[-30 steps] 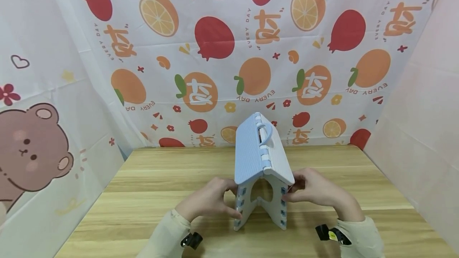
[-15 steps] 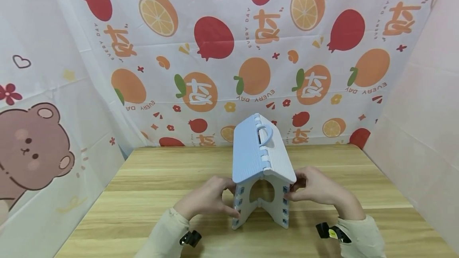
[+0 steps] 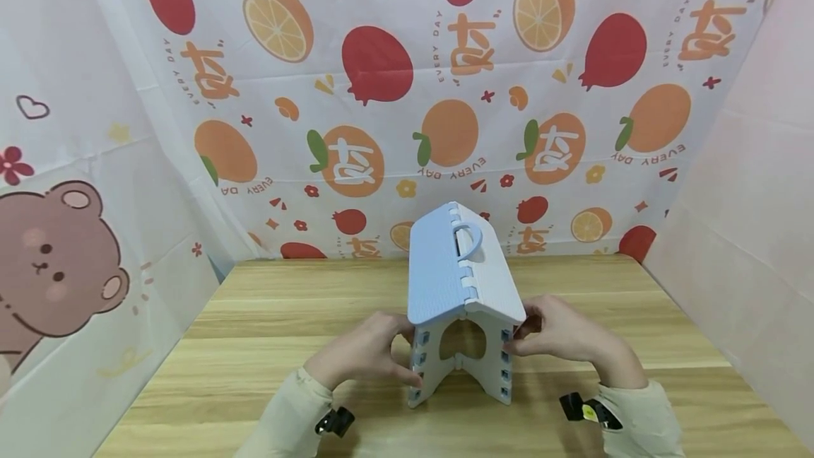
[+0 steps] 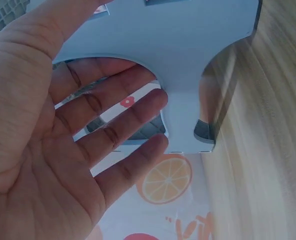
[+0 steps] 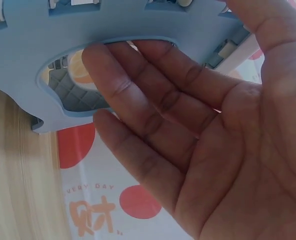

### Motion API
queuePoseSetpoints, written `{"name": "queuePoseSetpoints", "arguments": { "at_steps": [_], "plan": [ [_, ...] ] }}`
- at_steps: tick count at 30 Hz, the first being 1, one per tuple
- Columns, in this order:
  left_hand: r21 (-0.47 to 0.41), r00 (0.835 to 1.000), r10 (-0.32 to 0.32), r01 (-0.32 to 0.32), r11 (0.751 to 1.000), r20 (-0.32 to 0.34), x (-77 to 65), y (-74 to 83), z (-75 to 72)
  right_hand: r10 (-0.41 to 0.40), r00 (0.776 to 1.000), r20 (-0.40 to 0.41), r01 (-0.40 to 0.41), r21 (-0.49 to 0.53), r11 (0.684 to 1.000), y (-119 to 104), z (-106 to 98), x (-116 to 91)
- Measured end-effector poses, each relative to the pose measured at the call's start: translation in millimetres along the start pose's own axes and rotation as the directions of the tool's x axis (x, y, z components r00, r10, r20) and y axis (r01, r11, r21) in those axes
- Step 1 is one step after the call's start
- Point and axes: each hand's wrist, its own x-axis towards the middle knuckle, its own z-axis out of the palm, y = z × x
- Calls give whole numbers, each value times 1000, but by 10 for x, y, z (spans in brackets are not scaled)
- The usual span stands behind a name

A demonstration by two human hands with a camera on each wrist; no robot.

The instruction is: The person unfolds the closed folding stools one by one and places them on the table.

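A folding plastic toy house (image 3: 439,274) stands upright on the wooden table, its roof half blue and half white with a blue handle (image 3: 470,242) at the ridge. My left hand (image 3: 365,352) grips the left side wall (image 4: 183,85), thumb at the front edge and some fingers reaching into the wall's opening. On the right side, my right hand (image 3: 562,331) holds the opposite wall (image 5: 33,45) likewise, with its thumb by the front edge and fingertips at the opening. A round hole shows in the white inner panel (image 3: 492,366) at the front.
The wooden table (image 3: 286,302) extends around the house on both sides. A fruit-print cloth (image 3: 280,161) hangs behind it, close to the house's back end. More cloth hangs left and right; the left one bears a printed bear (image 3: 57,260).
The left wall has shifted slightly left together with my left hand, so the house's front stands a little wider. My right hand stays almost in place.
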Motion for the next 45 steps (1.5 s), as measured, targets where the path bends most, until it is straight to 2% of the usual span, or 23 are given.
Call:
{"name": "queuePoseSetpoints", "arguments": {
  "at_steps": [15,21,24,28,33,38,40,45],
  "plan": [
    [28,1000,-28,27,999,12,-67,51,-67,-52,998,47,52,17,999,-73,40,18],
    [0,1000,-18,18,1000,14,-91,43,-88,-57,997,47,56,35,998,-77,46,11],
    [-11,1000,-30,30,999,9,-141,13,-158,-50,998,41,48,58,997,-54,21,-15],
    [1,997,-57,57,998,-50,-247,-21,-344,-31,1000,3,30,46,998,-42,-50,-64],
    [59,980,-61,73,996,-191,-310,8,-560,-60,994,-96,58,-20,998,-81,-162,-119],
    [56,951,-78,100,993,-299,-194,131,-632,-75,971,-228,54,-98,994,-189,-247,-110],
    [43,943,-62,80,996,-327,-115,185,-634,-98,962,-255,65,-132,989,-238,-253,-71],
    [16,940,-27,34,999,-341,101,289,-588,-105,953,-285,41,-220,975,-327,-219,84]
  ]
}}
